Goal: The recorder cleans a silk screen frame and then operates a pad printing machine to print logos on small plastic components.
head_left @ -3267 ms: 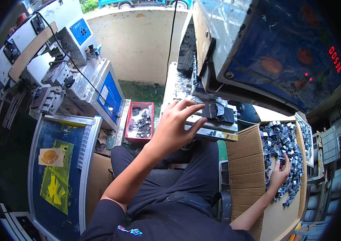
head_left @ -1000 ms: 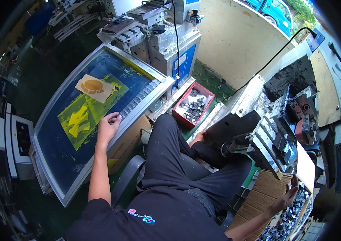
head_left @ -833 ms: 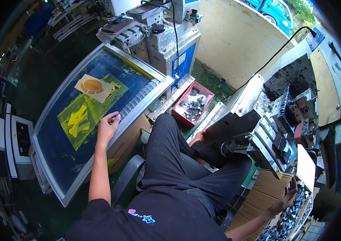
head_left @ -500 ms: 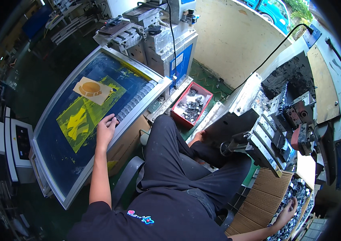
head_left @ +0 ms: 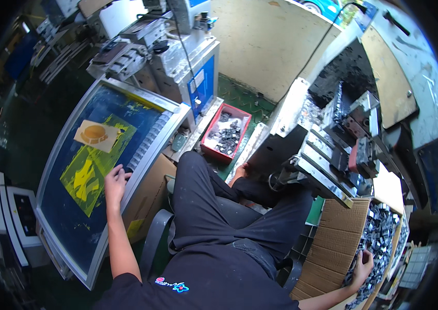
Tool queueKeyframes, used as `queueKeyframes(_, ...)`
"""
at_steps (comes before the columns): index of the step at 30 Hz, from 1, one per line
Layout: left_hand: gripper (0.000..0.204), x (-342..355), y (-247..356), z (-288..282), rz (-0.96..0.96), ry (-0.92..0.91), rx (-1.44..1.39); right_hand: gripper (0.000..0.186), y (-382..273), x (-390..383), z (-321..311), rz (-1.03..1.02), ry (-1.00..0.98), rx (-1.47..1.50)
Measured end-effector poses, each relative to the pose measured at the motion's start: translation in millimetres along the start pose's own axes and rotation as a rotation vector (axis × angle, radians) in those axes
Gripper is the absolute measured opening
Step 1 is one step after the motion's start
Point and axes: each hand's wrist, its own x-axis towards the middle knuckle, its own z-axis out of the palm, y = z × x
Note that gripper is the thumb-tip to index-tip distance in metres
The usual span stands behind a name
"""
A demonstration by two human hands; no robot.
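My left hand (head_left: 115, 187) is at the near end of a row of grey ring-like parts (head_left: 149, 138). The row lies along the right rim of a tilted, metal-framed blue screen (head_left: 96, 226). Its fingers are closed around a small dark part (head_left: 128, 169), mostly hidden by the fingertips. At the lower right, my right hand (head_left: 362, 269) is over an open cardboard box (head_left: 327, 243) heaped with small black and grey parts (head_left: 381, 232). Those fingers are curled together, and whatever they may hold is too small to make out.
A red box (head_left: 243, 120) of small dark parts stands on the floor beyond my knees. A blue-and-grey machine (head_left: 201, 85) is at the back; another with metal fixtures (head_left: 327, 160) stands close on my right. Beside the red box is another person's hand (head_left: 240, 170).
The view has turned, so the scene sits farther left. My left hand has drawn slightly back from the row's end. My right hand remains at the cardboard box, fingers curled.
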Motion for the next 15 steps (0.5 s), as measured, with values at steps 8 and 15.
queueKeyframes(8, 0.038, -1, 70, 31, 0.331, 0.468, 0.321, 0.03, -5, 1, 11, 0.116, 0.301, 0.125)
queueKeyframes(15, 0.017, -88, 211, 193, 0.736, -0.286, -0.081, 0.03, -85, 13, 33, -0.011, 0.618, 0.543)
